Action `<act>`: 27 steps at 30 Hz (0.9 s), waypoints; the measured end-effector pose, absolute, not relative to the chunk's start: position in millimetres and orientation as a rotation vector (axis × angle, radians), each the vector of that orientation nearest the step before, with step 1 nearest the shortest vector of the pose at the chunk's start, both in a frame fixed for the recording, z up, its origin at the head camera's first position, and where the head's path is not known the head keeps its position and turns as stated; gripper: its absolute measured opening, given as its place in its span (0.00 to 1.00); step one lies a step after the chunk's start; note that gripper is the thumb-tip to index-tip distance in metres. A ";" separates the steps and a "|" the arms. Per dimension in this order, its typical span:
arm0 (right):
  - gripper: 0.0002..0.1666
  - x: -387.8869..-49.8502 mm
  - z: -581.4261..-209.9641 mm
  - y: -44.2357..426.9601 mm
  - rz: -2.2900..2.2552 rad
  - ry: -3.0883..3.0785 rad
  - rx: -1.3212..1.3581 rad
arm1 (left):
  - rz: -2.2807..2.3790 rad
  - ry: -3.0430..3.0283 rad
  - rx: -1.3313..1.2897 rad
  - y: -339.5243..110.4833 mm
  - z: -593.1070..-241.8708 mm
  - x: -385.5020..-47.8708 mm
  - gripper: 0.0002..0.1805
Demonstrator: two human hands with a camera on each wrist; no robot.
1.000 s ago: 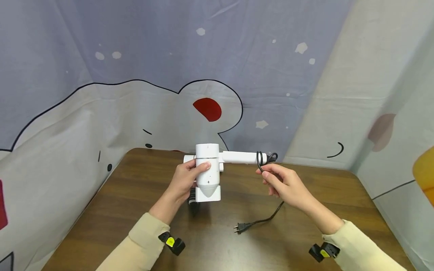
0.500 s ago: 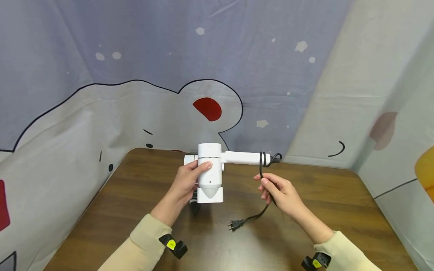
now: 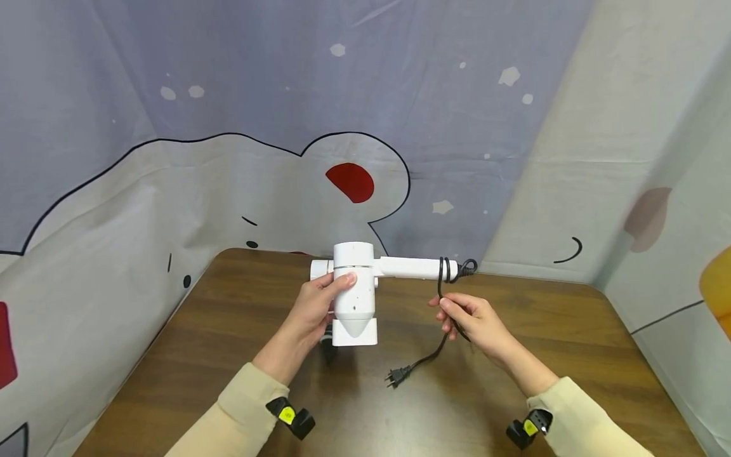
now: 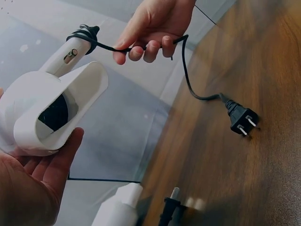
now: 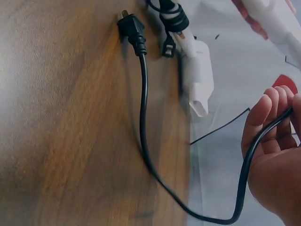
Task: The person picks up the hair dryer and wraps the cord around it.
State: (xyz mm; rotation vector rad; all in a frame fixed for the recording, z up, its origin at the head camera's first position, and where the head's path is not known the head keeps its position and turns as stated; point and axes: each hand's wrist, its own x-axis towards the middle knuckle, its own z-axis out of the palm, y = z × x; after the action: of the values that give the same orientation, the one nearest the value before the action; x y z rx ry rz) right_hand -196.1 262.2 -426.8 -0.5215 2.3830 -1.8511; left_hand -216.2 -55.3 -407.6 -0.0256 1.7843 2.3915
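My left hand (image 3: 311,308) grips a white hair dryer (image 3: 355,301) by its barrel, thumb on the near side. Its wide flat nozzle (image 4: 96,77) shows in the left wrist view. The handle (image 3: 408,267) points right, with a black power cord (image 4: 84,35) looped around its end. Below the handle end, my right hand (image 3: 476,324) pinches the cord between thumb and fingers. From that hand the loose end runs down to a two-pin plug (image 3: 398,376), low over the table. In the right wrist view the cord (image 5: 146,141) bends in a wide curve.
A second white hair dryer (image 5: 197,70) lies on the brown wooden table (image 3: 240,330) behind the held one, black cord wound round its handle and its plug (image 5: 168,46) beside it. A patterned cloth (image 3: 274,190) hangs behind the table and along its sides.
My right hand has moved slightly down, drawing out a longer stretch of cord below the handle. The plug has shifted a little left. My left hand and the hair dryer have barely moved.
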 end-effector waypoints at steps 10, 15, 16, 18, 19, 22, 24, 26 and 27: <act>0.23 -205.1 -427.9 268.0 -1.866 2.314 -0.399 | 2.355 1.753 0.027 -55.9 -406.9 -211.9 0.22; 0.20 -211.2 -426.6 277.0 -1.891 2.257 -0.390 | 2.316 1.760 0.064 -57.3 -407.3 -211.3 0.21; 0.19 -212.5 -425.3 278.9 -1.889 2.247 -0.402 | 2.306 1.765 0.077 -58.0 -407.3 -211.1 0.21; 0.15 -216.2 -422.8 283.5 -1.870 2.230 -0.446 | 2.283 1.774 0.108 -60.1 -407.5 -210.4 0.22; 0.13 -218.2 -421.2 286.0 -1.856 2.223 -0.462 | 2.275 1.770 0.124 -61.0 -407.7 -210.3 0.22; 0.13 -222.9 -415.9 294.0 -1.799 2.223 -0.491 | 2.244 1.766 0.188 -64.4 -408.4 -209.5 0.22; 0.11 -225.7 -411.5 299.0 -1.741 2.230 -0.500 | 2.224 1.763 0.235 -66.1 -408.8 -208.8 0.22; 0.09 -228.2 -405.9 303.0 -1.668 2.242 -0.530 | 2.201 1.773 0.270 -67.7 -409.0 -208.5 0.21; 0.08 -229.4 -402.5 304.3 -1.621 2.258 -0.550 | 2.189 1.780 0.284 -68.3 -409.1 -208.3 0.21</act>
State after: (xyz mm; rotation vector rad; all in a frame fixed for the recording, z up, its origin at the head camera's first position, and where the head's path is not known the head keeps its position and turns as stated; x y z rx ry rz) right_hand -229.4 304.3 -402.5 -0.5496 2.2585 -1.6208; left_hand -208.3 -68.3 -409.1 0.2836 1.7798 2.1892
